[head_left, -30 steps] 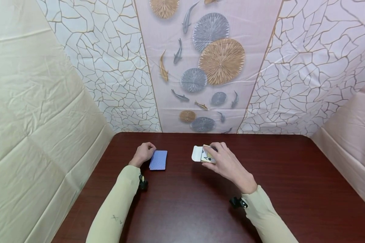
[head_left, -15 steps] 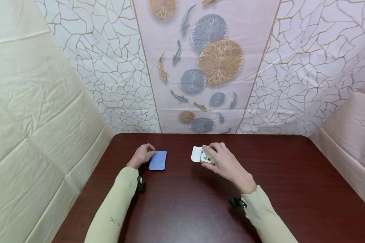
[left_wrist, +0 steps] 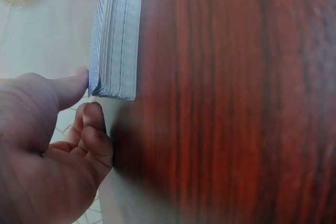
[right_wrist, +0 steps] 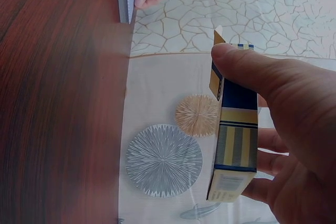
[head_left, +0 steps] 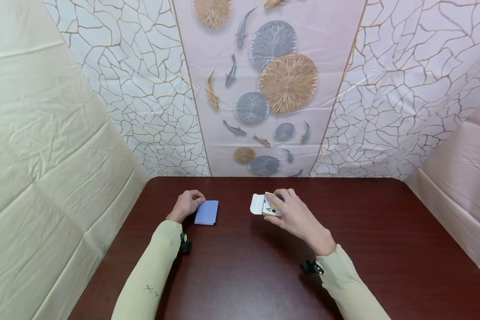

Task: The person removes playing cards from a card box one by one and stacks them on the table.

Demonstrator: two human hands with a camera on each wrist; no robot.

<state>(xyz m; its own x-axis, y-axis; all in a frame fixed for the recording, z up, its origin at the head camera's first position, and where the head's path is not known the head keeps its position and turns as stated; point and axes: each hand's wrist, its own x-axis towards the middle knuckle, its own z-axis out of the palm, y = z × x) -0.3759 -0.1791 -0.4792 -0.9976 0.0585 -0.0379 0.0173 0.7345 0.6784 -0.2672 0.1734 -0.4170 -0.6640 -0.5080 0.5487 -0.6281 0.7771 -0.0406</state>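
Note:
A squared deck of blue-backed playing cards (head_left: 206, 212) lies face down on the table's left side. My left hand (head_left: 186, 206) is at its far left corner, pinching there with the thumb (left_wrist: 73, 86) against the top card; the other fingers curl beside the deck's end. My right hand (head_left: 298, 215) grips a blue and yellow card box (right_wrist: 237, 135), thumb along one side and fingers behind it. The box's white flap (head_left: 258, 204) stands open toward the deck. Beside the flap, a white face with an "A" and a black suit mark shows (head_left: 270, 209).
The dark reddish-brown table (head_left: 240, 266) ends at a patterned cloth backdrop (head_left: 256, 89). Pale cloth hangs at the left (head_left: 56, 155) and the right. Each wrist carries a small black camera.
My left hand has shifted very slightly at the deck's corner. My right hand keeps the card box in nearly the same place; the whole head view has drifted a little.

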